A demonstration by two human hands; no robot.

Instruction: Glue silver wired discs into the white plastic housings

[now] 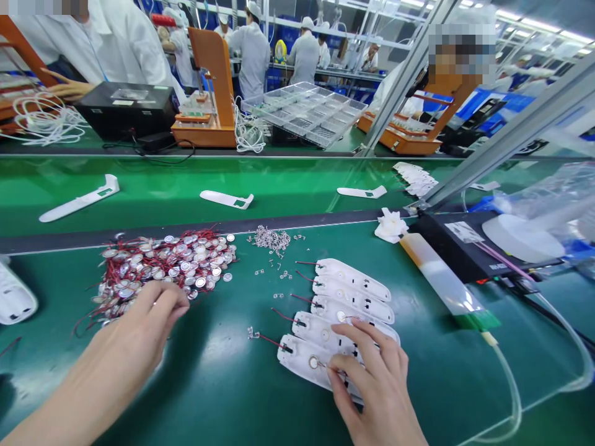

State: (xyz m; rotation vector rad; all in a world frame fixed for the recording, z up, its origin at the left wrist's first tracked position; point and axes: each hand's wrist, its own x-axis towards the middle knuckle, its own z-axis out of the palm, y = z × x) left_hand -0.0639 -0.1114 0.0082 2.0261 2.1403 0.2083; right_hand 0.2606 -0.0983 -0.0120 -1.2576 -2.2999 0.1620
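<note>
My left hand (151, 319) is at the near right edge of a pile of round metal discs with red wires (158, 266). Its fingers are pinched together, and whatever they hold is hidden. Several white plastic shells (351, 280) lie side by side in a fanned row, each with a red wire at its left end. Over the nearest shells is my right hand (372, 371), thumb and index finger closed on the thin wires of a disc. That disc (313, 362) sits in the nearest shell; another disc (341, 316) shows in a shell farther back.
Small clear parts (269, 238) lie heaped beyond the shells. A syringe-like tube (446, 285) with a hose rests at right beside a black box (469, 248). White curved pieces (227, 199) lie on the green belt (162, 179). Co-workers and orange fixtures (204, 133) stand beyond.
</note>
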